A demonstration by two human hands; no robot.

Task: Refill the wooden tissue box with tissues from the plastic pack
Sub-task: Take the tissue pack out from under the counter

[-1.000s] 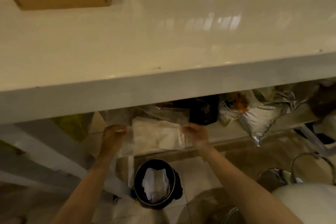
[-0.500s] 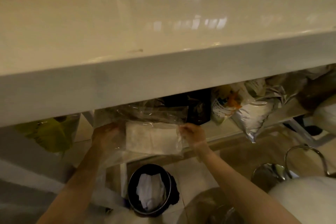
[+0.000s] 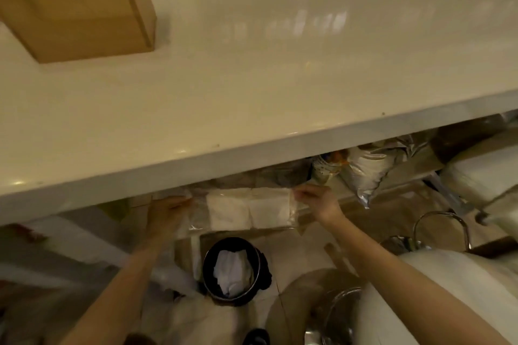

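Note:
The clear plastic pack point(image 3: 246, 211) with white folded tissues inside hangs just below the counter's front edge, stretched between both hands. My left hand point(image 3: 166, 211) grips its left end and my right hand point(image 3: 318, 202) pinches its right end. The wooden tissue box point(image 3: 75, 5) stands on the white counter point(image 3: 280, 64) at the far left, well above and apart from the pack; its top is cut off by the frame.
Under the counter a shelf holds silver foil bags point(image 3: 367, 173) and other packets. A black bin point(image 3: 232, 269) with white paper in it stands on the floor below the pack. Metal stool frames point(image 3: 440, 230) and a white cushion point(image 3: 482, 182) are at the right.
Both hands have drawn the pack out from the shelf and up toward the counter's front edge. The view has tilted up, so the wooden box shows more fully.

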